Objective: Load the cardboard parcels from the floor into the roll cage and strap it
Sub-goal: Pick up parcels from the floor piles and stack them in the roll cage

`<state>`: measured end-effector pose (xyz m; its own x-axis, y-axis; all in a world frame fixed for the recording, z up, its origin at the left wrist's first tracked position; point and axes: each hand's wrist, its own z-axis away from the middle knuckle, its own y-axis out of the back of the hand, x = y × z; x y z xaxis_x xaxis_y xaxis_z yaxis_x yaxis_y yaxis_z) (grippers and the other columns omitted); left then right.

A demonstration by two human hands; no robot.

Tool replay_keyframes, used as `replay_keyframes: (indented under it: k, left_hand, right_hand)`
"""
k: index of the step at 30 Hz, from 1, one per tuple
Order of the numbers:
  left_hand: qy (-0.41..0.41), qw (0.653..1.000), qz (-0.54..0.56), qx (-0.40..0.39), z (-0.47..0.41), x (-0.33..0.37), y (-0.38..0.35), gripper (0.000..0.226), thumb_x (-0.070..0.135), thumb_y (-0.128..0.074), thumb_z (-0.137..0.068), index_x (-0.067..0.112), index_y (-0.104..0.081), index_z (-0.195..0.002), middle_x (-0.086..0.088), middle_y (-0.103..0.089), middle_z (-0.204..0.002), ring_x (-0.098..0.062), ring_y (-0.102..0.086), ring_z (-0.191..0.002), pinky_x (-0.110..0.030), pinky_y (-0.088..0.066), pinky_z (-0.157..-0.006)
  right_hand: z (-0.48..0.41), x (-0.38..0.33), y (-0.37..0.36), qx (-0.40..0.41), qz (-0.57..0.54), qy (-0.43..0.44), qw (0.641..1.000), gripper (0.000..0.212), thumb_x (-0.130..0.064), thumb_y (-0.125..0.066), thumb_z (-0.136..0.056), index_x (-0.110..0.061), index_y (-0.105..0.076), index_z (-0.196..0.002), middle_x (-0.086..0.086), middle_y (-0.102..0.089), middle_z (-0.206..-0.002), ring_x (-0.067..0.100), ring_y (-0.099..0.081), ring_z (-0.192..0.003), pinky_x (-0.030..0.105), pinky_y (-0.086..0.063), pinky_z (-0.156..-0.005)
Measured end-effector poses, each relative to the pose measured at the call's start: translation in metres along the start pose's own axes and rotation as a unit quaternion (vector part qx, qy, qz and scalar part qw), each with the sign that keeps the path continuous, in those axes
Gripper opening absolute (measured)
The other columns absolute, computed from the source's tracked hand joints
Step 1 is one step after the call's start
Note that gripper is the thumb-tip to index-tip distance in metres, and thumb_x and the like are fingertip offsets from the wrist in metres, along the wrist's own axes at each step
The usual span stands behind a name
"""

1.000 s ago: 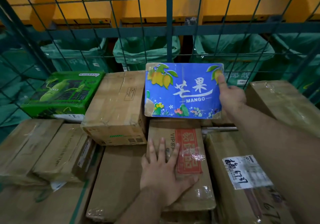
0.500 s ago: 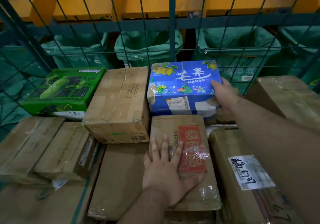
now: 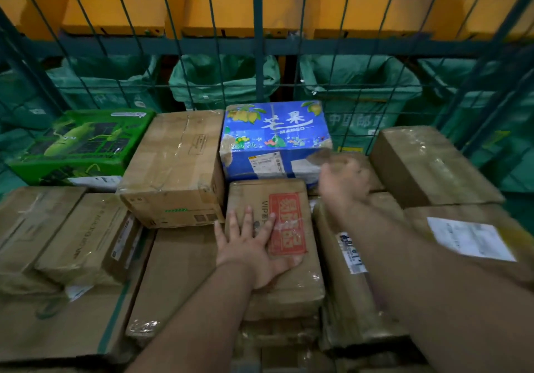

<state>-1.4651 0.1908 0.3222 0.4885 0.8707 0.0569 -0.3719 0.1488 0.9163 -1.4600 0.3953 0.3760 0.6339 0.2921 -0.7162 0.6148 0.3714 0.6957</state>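
The blue mango box (image 3: 274, 133) lies flat against the roll cage's (image 3: 258, 55) back mesh. Its left edge sits tight to a tall brown parcel (image 3: 176, 164), and a lower gap separates its right edge from the next parcel (image 3: 427, 164). The left hand (image 3: 251, 245) presses flat, fingers spread, on the red-labelled parcel (image 3: 291, 289) just in front. The right hand (image 3: 344, 179) hovers, blurred, by the box's near right corner; its grip cannot be told.

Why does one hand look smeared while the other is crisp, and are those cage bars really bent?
Head view: the right hand is smeared, likely motion blur; the left hand, flat on the brown cardboard parcel with a red label, is sharp. Same view: the bars of the green wire cage lean and bow toward the edges, probably wide-angle lens distortion.
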Motion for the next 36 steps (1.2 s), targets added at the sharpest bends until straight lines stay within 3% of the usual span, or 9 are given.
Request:
replay_keyframes:
  k: [4, 8, 10, 13, 16, 18, 23, 29, 36]
  left_hand:
    - [-0.005, 0.998, 0.031, 0.058, 0.033, 0.019, 0.033, 0.095, 0.091, -0.031, -0.077, 0.039, -0.029, -0.156, -0.015, -0.03, -0.163, -0.035, -0.019, -0.153, -0.056, -0.004, -0.122]
    - [-0.09, 0.934, 0.34, 0.057, 0.116, 0.029, 0.034, 0.035, 0.049, -0.045, -0.097, 0.03, -0.066, -0.119, 0.005, -0.07, -0.113, -0.018, -0.065, -0.109, -0.023, -0.049, -0.094]
    - [-0.1, 0.904, 0.416, 0.015, 0.165, 0.029, 0.02, 0.02, 0.029, -0.058, -0.099, 0.02, -0.071, -0.112, 0.004, -0.071, -0.11, -0.018, -0.066, -0.106, -0.027, -0.051, -0.091]
    - [-0.081, 0.896, 0.435, -0.027, 0.231, 0.035, -0.007, 0.015, 0.034, -0.061, -0.098, 0.022, -0.071, -0.096, 0.007, -0.072, -0.101, -0.016, -0.066, -0.101, -0.032, -0.053, -0.093]
    - [-0.122, 0.89, 0.435, -0.057, 0.283, 0.063, -0.023, 0.014, 0.027, -0.062, -0.099, 0.022, -0.067, -0.088, 0.009, -0.065, -0.084, -0.013, -0.064, -0.086, -0.013, -0.045, -0.065]
    - [-0.165, 0.88, 0.437, -0.088, 0.323, 0.088, -0.034, 0.011, 0.021, -0.061, -0.099, 0.018, -0.069, -0.093, 0.008, -0.066, -0.084, -0.011, -0.063, -0.082, -0.013, -0.041, -0.058]
    - [-0.272, 0.867, 0.371, -0.191, 0.425, 0.139, -0.085, 0.012, 0.028, -0.06, -0.1, 0.02, -0.068, -0.098, 0.005, -0.069, -0.091, -0.002, -0.058, -0.078, -0.012, -0.04, -0.058]
    - [-0.412, 0.828, 0.262, -0.275, 0.567, 0.191, -0.142, 0.015, 0.02, -0.064, -0.097, 0.018, -0.067, -0.083, 0.006, -0.065, -0.078, -0.014, -0.06, -0.076, -0.01, -0.039, -0.056]
    - [-0.488, 0.781, 0.16, -0.356, 0.742, 0.234, -0.223, 0.014, 0.025, -0.063, -0.099, 0.016, -0.07, -0.091, 0.002, -0.067, -0.081, -0.014, -0.057, -0.074, -0.024, -0.043, -0.063]
  right_hand:
    - [0.072, 0.019, 0.025, -0.015, 0.073, 0.221, 0.972, 0.026, -0.039, -0.055, -0.085, -0.022, -0.067, -0.1, 0.003, -0.068, -0.098, 0.029, -0.064, -0.097, 0.041, -0.052, -0.08]
    - [0.166, 0.037, 0.071, -0.11, -0.019, 0.202, 0.973, 0.015, -0.037, -0.06, -0.092, -0.034, -0.066, -0.105, -0.012, -0.072, -0.091, 0.005, -0.066, -0.082, 0.024, -0.05, -0.068]
    - [0.22, 0.056, 0.1, -0.137, -0.119, 0.115, 0.977, 0.007, -0.031, -0.063, -0.096, -0.038, -0.065, -0.098, -0.017, -0.07, -0.088, -0.005, -0.065, -0.08, 0.013, -0.046, -0.065]
    - [0.304, 0.098, 0.144, -0.056, -0.164, -0.022, 0.985, 0.01, -0.024, -0.063, -0.097, -0.032, -0.067, -0.092, -0.014, -0.069, -0.088, 0.003, -0.066, -0.087, 0.017, -0.047, -0.069]
    - [0.362, 0.144, 0.168, -0.007, -0.153, -0.12, 0.981, 0.008, -0.027, -0.061, -0.097, -0.026, -0.069, -0.098, -0.01, -0.069, -0.092, 0.012, -0.065, -0.091, 0.027, -0.052, -0.082]
    - [0.402, 0.173, 0.189, 0.037, -0.174, -0.177, 0.968, 0.011, -0.024, -0.059, -0.098, -0.021, -0.069, -0.095, -0.007, -0.07, -0.09, 0.012, -0.065, -0.085, 0.017, -0.048, -0.072]
    - [0.51, 0.238, 0.25, 0.127, -0.236, -0.303, 0.915, 0.017, -0.027, -0.057, -0.097, -0.02, -0.071, -0.092, -0.003, -0.074, -0.086, 0.016, -0.068, -0.075, 0.029, -0.053, -0.062]
    - [0.657, 0.316, 0.337, 0.28, -0.256, -0.396, 0.836, 0.021, -0.025, -0.055, -0.095, -0.011, -0.068, -0.087, -0.005, -0.068, -0.071, 0.001, -0.049, -0.048, 0.018, -0.038, -0.047]
    - [0.847, 0.407, 0.419, 0.404, -0.289, -0.471, 0.729, 0.022, -0.026, -0.05, -0.096, -0.012, -0.067, -0.097, 0.005, -0.075, -0.093, 0.014, -0.055, -0.064, 0.027, -0.044, -0.057]
